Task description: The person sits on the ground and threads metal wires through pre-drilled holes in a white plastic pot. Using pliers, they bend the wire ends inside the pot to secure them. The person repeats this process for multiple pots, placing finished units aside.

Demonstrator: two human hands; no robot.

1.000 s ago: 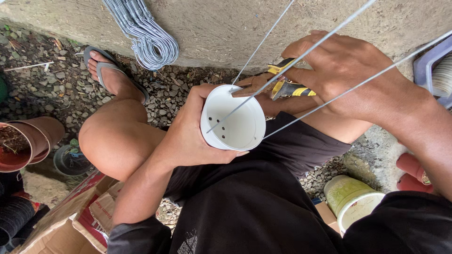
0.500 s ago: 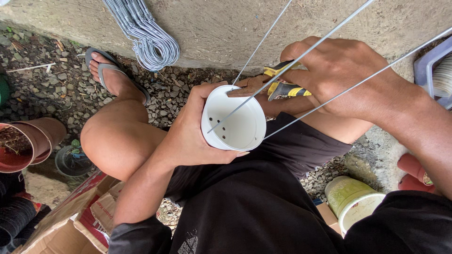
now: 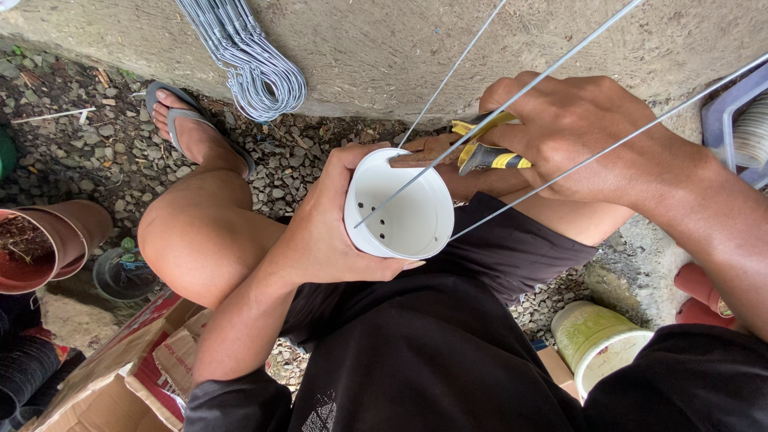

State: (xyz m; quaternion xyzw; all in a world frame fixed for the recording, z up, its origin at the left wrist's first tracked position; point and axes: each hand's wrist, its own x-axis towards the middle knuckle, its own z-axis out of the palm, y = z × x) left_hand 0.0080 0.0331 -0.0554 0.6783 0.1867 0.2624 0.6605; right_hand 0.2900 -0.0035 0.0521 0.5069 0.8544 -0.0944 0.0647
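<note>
Two hands are on the job. The left hand (image 3: 320, 232) wraps around a small white pot (image 3: 400, 204), fingers closed on its wall, mouth turned up to the camera over the person's lap. The right hand (image 3: 576, 132) is clamped on yellow-and-black pliers (image 3: 480, 144), nose set at the pot's far rim. Three thin wires (image 3: 552, 68) run from the pot up and away, one ending inside the cup near the drain holes. Against half a second ago, almost nothing shifts: the pliers sit a touch closer on the rim and the pot holds steady, so I judge the rim work is mid-step, not finished. Outward now: gravel ground (image 3: 104, 152), a sandalled foot (image 3: 188, 128), a rough concrete wall (image 3: 384, 48) with a coil of grey wire hangers (image 3: 248, 64). Terracotta pots (image 3: 48, 240) left, cardboard (image 3: 128, 368) below, a green-and-white tub (image 3: 600, 344) right.
</note>
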